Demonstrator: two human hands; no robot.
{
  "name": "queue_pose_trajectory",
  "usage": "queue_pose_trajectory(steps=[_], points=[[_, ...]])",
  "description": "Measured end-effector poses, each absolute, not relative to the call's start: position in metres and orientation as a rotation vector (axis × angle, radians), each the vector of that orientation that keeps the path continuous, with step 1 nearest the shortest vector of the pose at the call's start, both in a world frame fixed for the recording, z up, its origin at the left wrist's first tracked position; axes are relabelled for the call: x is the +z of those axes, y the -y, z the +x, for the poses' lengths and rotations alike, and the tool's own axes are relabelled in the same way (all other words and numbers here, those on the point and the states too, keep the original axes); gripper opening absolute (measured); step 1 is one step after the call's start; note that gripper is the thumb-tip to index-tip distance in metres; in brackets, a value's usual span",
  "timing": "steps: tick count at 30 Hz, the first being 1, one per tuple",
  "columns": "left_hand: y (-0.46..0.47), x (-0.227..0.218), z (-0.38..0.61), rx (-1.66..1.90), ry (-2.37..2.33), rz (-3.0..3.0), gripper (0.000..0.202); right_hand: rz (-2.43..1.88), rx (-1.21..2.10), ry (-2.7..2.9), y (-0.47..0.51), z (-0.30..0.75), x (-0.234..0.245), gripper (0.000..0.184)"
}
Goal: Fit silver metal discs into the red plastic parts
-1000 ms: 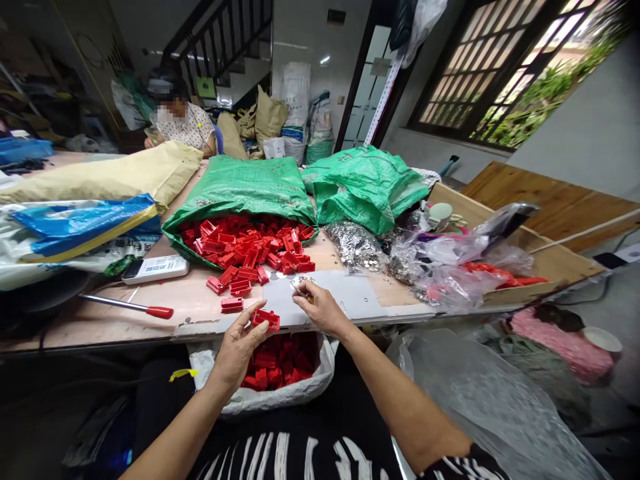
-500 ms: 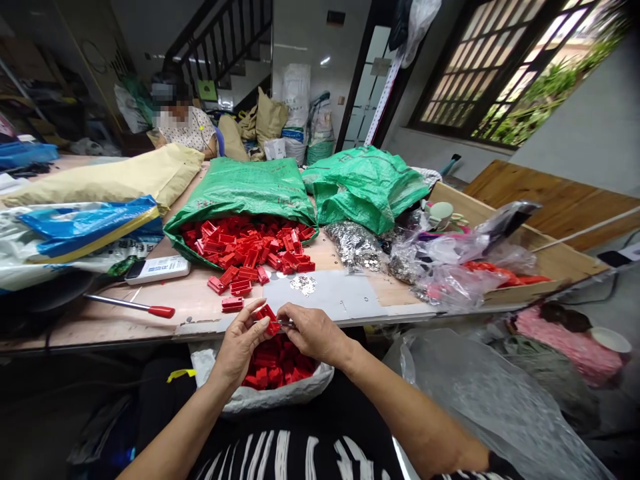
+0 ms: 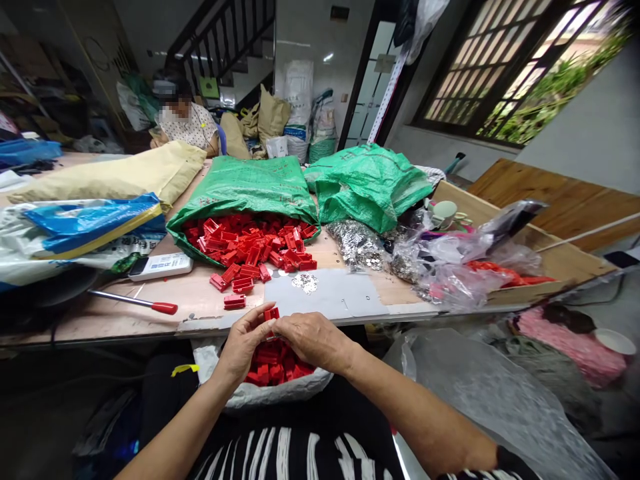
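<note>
Between the thumb and fingers of my left hand (image 3: 243, 345) is a small red plastic part (image 3: 271, 313), held over the sack's mouth. My right hand (image 3: 316, 341) is closed, its fingertips pressed up against that part. Whatever lies in the right fingers is hidden by them. Below both hands, a white sack (image 3: 270, 398) on my lap is filled with more red plastic parts (image 3: 273, 370). On the table edge just beyond, one loose red part (image 3: 235, 302) lies apart from the others.
A green sack (image 3: 250, 180) spills red parts onto the table. Small shiny metal pieces (image 3: 305, 284) lie on a grey sheet (image 3: 340, 293). A red-handled lever (image 3: 164, 307) juts out at left. Plastic bags and a wooden tray (image 3: 575, 272) stand right. Another person (image 3: 193, 127) sits across.
My right hand has moved in closer to the left, and its fingers now cover the thin metal item seen earlier. The red part is more upright. The person opposite has shifted slightly.
</note>
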State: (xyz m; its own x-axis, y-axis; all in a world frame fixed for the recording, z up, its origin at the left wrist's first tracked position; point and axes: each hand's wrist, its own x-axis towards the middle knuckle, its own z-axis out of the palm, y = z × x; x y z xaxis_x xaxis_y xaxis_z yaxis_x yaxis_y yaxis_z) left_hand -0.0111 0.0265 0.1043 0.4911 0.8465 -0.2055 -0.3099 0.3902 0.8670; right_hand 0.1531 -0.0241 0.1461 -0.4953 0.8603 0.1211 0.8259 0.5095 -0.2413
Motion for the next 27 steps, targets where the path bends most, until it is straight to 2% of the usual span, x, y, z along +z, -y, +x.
queue_pose_trajectory(steps=[5, 9, 13, 20, 27], points=[[-0.025, 0.103, -0.013, 0.792, -0.694, 0.872, 0.044, -1.380, 0.524, 2.305, 0.022, 0.159, 0.142, 0.013], [-0.026, 0.099, -0.013, 0.792, -0.665, 0.884, 0.049, -1.418, 0.746, 1.990, 0.022, 0.169, 0.139, 0.024], [-0.032, 0.089, -0.012, 0.814, -0.703, 1.046, 0.060, -1.460, 0.671, 1.817, 0.019, 0.183, 0.126, 0.018], [-0.054, 0.081, -0.008, 1.003, -0.821, 1.867, 0.034, -1.586, 0.623, 1.839, 0.009, 0.186, 0.104, 0.025], [-0.067, 0.078, -0.003, 0.912, -0.803, 2.049, 0.037, -1.769, 0.528, 1.925, 0.006, 0.184, 0.106, 0.018]])
